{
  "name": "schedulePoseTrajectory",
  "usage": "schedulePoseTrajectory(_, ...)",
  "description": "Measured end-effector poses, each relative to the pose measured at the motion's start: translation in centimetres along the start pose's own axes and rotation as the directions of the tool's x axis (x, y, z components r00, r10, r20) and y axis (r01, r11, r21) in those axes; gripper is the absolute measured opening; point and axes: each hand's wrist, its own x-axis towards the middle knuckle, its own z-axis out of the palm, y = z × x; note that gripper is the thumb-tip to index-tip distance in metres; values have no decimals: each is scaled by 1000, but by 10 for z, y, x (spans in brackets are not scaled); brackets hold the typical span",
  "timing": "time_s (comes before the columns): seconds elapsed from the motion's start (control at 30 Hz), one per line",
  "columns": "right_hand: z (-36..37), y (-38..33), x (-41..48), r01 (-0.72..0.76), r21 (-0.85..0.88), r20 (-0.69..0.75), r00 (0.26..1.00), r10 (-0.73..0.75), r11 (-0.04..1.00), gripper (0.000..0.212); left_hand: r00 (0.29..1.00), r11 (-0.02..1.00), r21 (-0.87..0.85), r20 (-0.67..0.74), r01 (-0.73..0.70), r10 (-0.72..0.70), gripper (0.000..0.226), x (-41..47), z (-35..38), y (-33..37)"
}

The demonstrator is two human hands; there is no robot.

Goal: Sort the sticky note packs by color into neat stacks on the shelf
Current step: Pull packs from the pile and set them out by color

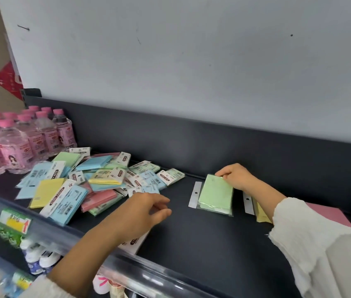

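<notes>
Head-worn view, close, down onto shelf (pixel 191 233)

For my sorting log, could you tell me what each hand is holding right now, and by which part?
The right hand grips the green pack at its far right corner. The left hand holds nothing, fingers relaxed over the shelf.
</notes>
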Motion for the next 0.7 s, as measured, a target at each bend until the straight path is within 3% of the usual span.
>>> schedulePoseTrajectory(0.07,9,6,3,22,-105,6,1000,-22,994,29,1000,999,38,-13,22,-21,37,-8,-8,-9)
schedulePoseTrajectory(0.2,19,-3,-1,112,-140,13,994,-111,984,29,997,981,182,4,72,-74,40,-20,-22,-17)
schedulePoseTrajectory(0.33,30,-32,-22,283,-144,98,958,-271,948,26,970,948,287,160,134,-186,67,-25,-32,-22)
schedulePoseTrajectory(0.47,51,-63,-49,362,-56,268,903,-335,931,25,916,896,393,244,206,-318,92,-29,-35,-23)
schedulePoseTrajectory(0.6,74,-81,-71,405,38,399,832,-386,914,33,910,905,330,222,268,-351,94,-29,-35,-26)
schedulePoseTrajectory(0.7,88,-86,-82,398,60,474,796,-377,915,43,928,931,185,146,314,-342,94,-26,-33,-28)
